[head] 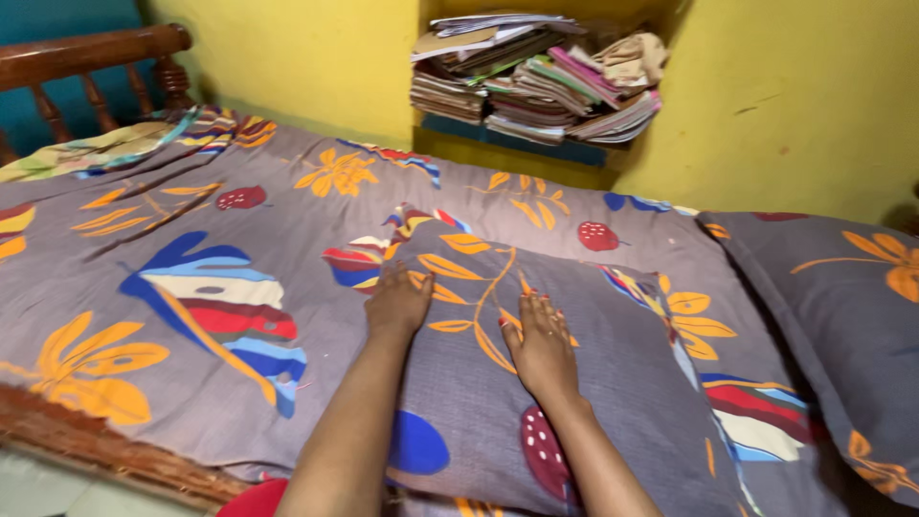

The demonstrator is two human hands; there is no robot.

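Your left hand point(398, 299) and right hand point(542, 345) both lie flat and open, palms pressed on the grey floral pillow point(536, 383), grasping nothing. That pillow rests on the bed point(191, 287), beside a second pillow point(842, 325).

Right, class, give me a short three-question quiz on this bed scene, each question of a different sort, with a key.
1. True or false: both hands lie flat on the pillow.
2. Multiple choice: the stack of books and papers sits
A. on the bed
B. in a recess of the yellow wall
C. on the floor
3. Short answer: on which side of the picture does the second pillow lie?

Key
1. True: the left hand and the right hand both press palm down on it, fingers spread.
2. B
3. The right side, beside the first pillow.
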